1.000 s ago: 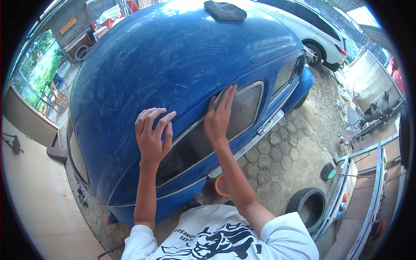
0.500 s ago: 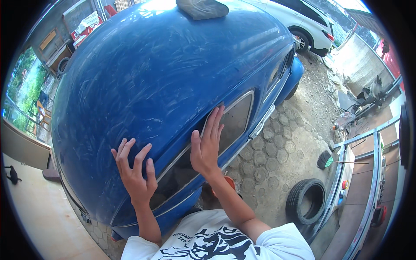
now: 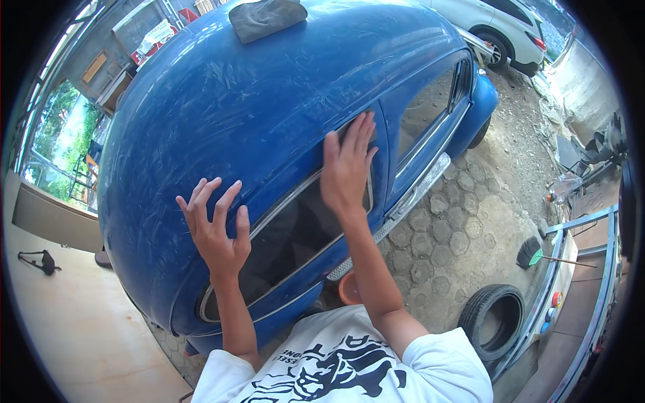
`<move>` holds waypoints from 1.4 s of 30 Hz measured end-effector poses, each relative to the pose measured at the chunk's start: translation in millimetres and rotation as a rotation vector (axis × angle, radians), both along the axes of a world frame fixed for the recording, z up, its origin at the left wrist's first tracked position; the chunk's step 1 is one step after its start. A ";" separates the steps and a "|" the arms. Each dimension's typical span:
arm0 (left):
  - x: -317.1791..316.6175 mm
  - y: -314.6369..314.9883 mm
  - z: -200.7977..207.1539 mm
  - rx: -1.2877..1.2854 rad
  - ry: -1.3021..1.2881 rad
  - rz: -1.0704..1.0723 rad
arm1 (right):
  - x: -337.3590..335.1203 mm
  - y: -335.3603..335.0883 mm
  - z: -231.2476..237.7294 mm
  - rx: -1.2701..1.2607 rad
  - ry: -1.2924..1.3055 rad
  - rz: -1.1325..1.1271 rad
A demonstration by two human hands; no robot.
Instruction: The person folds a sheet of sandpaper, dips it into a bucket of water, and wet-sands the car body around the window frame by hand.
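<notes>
In front of me stands a blue rounded car (image 3: pixel 269 107) with pale smears and streaks over its roof. My left hand (image 3: pixel 218 228) is raised near the roof edge, fingers spread and curled slightly, holding nothing. Over the side window (image 3: pixel 289 235) is my right hand (image 3: pixel 348 168), its fingers stretched toward the window's upper corner. Whether either hand touches the car, I cannot tell. A folded grey-brown cloth (image 3: pixel 265 19) lies on top of the roof.
At right, a loose tyre (image 3: pixel 492 322) lies on the paving beside a metal frame (image 3: pixel 554 282) and a green broom (image 3: pixel 531 252). An orange bucket (image 3: pixel 349 289) sits by the car's side. A white car (image 3: pixel 500 27) is parked beyond; a pale board (image 3: pixel 80 322) is at left.
The view has shifted, bringing more of the side windows into sight. My right hand has moved forward and slightly right along the window; my left hand keeps its spread shape.
</notes>
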State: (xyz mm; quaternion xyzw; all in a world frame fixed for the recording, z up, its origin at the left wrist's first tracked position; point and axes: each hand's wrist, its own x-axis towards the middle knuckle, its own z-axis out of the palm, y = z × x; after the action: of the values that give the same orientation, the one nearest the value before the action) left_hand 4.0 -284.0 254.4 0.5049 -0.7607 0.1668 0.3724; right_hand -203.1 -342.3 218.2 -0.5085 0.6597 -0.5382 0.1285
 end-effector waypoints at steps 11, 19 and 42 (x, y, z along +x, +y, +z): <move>-9.3 -4.9 -4.3 -0.042 -0.199 0.371 | -25.3 -15.6 11.5 -0.071 -0.055 -0.007; -9.8 -9.4 -7.3 -0.071 -0.203 0.480 | -43.8 -9.9 -9.8 -0.048 0.156 0.011; -22.9 -10.7 -2.6 -0.081 -0.161 0.494 | -103.9 20.2 -155.8 -0.166 0.396 0.105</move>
State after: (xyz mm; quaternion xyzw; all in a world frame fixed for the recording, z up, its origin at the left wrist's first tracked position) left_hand -18.9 -294.7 251.8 0.6452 -0.6340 0.3228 0.2786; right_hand -307.0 -322.0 62.4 -0.6468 0.5980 -0.4730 -0.0182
